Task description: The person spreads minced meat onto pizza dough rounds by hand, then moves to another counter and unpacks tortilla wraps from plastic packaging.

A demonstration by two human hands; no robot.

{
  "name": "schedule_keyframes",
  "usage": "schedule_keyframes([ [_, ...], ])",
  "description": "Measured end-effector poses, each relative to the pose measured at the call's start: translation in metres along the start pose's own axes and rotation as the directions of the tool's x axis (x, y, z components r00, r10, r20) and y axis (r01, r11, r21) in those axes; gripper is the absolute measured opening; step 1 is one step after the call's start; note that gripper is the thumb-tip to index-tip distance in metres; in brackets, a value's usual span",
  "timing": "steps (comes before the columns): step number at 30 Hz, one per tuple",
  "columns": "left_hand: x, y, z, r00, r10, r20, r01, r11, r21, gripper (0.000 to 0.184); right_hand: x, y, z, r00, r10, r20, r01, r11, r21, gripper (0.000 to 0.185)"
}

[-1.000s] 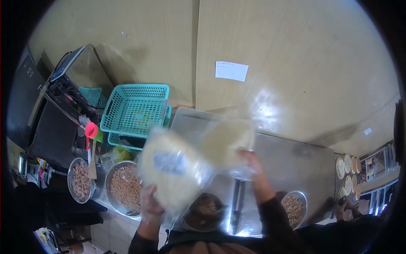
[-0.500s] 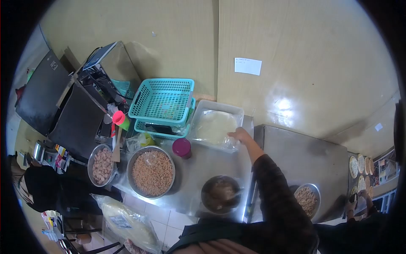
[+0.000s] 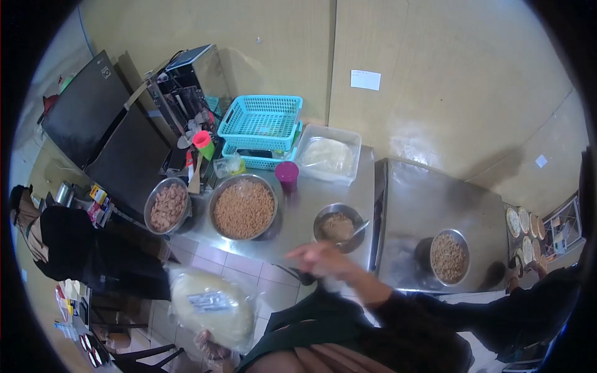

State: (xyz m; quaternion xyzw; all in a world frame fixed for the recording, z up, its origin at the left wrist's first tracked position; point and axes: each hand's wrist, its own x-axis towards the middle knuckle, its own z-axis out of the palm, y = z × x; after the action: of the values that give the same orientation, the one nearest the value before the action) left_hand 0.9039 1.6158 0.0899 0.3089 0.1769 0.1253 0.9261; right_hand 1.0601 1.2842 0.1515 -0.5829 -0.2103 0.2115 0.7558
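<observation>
My left hand (image 3: 213,348) grips the lower edge of a clear plastic bag (image 3: 214,309) filled with something pale and bearing a printed label, held out over the floor beside the table. My right hand (image 3: 320,258) is in front of the table's near edge, blurred; whether its fingers hold anything cannot be made out. Just beyond it is a metal bowl (image 3: 337,225) of brown paste with a spoon. A translucent bin (image 3: 328,153) at the back holds a pale, plastic-wrapped mass.
Bowls of meat chunks (image 3: 167,207), small pinkish pieces (image 3: 243,207) and crumbly filling (image 3: 449,257) stand on metal tables. Behind are teal baskets (image 3: 261,121) and a purple-lidded container (image 3: 287,176). One person (image 3: 68,248) is at left, another (image 3: 528,311) at right.
My right hand has left the bin and come back toward my body. The bag in my left hand has shifted right and up in view. The view has turned leftward.
</observation>
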Motion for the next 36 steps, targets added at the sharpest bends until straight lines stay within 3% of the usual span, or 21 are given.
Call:
schedule_keyframes([
  [2,-0.013,0.002,-0.013,1.0,0.014,-0.002,-0.014,0.997,0.08,0.043,0.015,0.025,0.052,0.986,0.098,0.137,-0.094,0.995,-0.031,0.064],
  [4,-0.022,0.002,-0.023,0.999,0.035,0.005,-0.035,0.969,0.245,0.03,0.023,0.043,0.091,0.911,0.246,0.333,-0.386,0.792,0.473,0.068],
  [8,-0.038,0.012,-0.034,0.998,0.009,-0.058,0.017,0.899,0.437,0.018,0.009,0.052,0.122,0.815,0.418,0.401,-0.551,0.775,0.311,0.057],
  [10,-0.058,0.032,-0.003,0.997,0.018,-0.071,0.051,0.527,0.849,0.029,0.0,0.076,0.125,0.798,0.405,0.447,-0.584,0.705,0.403,0.052],
  [11,-0.063,0.033,0.013,0.996,0.022,-0.081,0.057,0.529,0.847,0.029,-0.004,0.091,0.128,0.782,0.45,0.431,-0.62,0.63,0.467,0.051],
  [13,-0.066,0.032,0.047,0.95,0.297,0.093,-0.288,0.724,0.627,0.037,-0.011,0.092,0.134,0.774,0.458,0.437,-0.631,0.613,0.475,0.05],
  [14,-0.065,0.041,0.055,0.949,0.304,0.085,-0.288,0.725,0.626,0.037,-0.013,0.09,0.137,0.773,0.461,0.436,-0.633,0.599,0.49,0.05],
  [16,-0.064,0.064,0.062,0.817,0.406,0.411,-0.462,0.034,0.886,0.037,-0.014,0.087,0.142,0.751,0.477,0.457,-0.66,0.583,0.475,0.05],
  [17,-0.066,0.074,0.064,0.818,0.408,0.406,-0.457,0.031,0.889,0.037,-0.014,0.085,0.143,0.734,0.492,0.469,-0.678,0.569,0.465,0.05],
  [19,-0.066,0.089,0.064,0.765,0.113,0.634,-0.491,-0.534,0.688,0.031,-0.014,0.08,0.144,0.744,0.499,0.444,-0.666,0.603,0.439,0.05],
  [20,-0.062,0.092,0.06,0.769,0.118,0.628,-0.484,-0.534,0.693,0.031,-0.014,0.078,0.144,0.757,0.503,0.416,-0.651,0.636,0.414,0.05],
  [22,-0.051,0.093,0.05,0.625,0.119,0.772,-0.643,-0.482,0.595,0.024,-0.012,0.08,0.144,0.778,0.498,0.384,-0.626,0.669,0.4,0.05],
  [25,-0.055,0.085,0.069,0.743,0.032,0.669,-0.512,-0.616,0.599,0.017,-0.005,0.079,0.144,0.774,0.487,0.405,-0.629,0.664,0.405,0.049],
  [27,-0.042,0.086,0.052,0.686,0.079,0.724,-0.604,-0.492,0.626,0.009,0.001,0.075,0.143,0.746,0.477,0.465,-0.663,0.603,0.444,0.049],
  [29,-0.033,0.105,0.053,0.784,0.056,0.618,-0.62,0.12,0.776,0.009,0.006,0.07,0.142,0.713,0.473,0.518,-0.699,0.536,0.473,0.049],
  [30,-0.047,0.115,0.074,0.951,0.127,0.283,-0.307,0.272,0.912,0.013,0.008,0.069,0.141,0.705,0.467,0.534,-0.708,0.513,0.485,0.049],
  [31,-0.044,0.111,0.052,0.928,0.276,0.252,-0.362,0.498,0.788,0.015,0.01,0.068,0.14,0.703,0.461,0.542,-0.71,0.496,0.5,0.049],
  [32,-0.037,0.111,0.037,0.929,0.299,0.218,-0.347,0.498,0.795,0.015,0.011,0.072,0.139,0.674,0.471,0.569,-0.737,0.479,0.477,0.049],
  [34,-0.021,0.117,0.016,0.816,0.4,0.416,-0.576,0.614,0.539,0.018,0.014,0.081,0.135,0.696,0.494,0.522,-0.695,0.28,0.662,0.049],
  [35,-0.016,0.119,0.011,0.812,0.334,0.479,-0.533,0.759,0.375,0.026,0.015,0.086,0.13,0.683,0.496,0.536,-0.71,0.277,0.648,0.049],
  [36,-0.013,0.117,0.004,0.812,0.346,0.47,-0.539,0.753,0.377,0.026,0.015,0.091,0.127,0.711,0.486,0.509,-0.682,0.296,0.669,0.05],
])
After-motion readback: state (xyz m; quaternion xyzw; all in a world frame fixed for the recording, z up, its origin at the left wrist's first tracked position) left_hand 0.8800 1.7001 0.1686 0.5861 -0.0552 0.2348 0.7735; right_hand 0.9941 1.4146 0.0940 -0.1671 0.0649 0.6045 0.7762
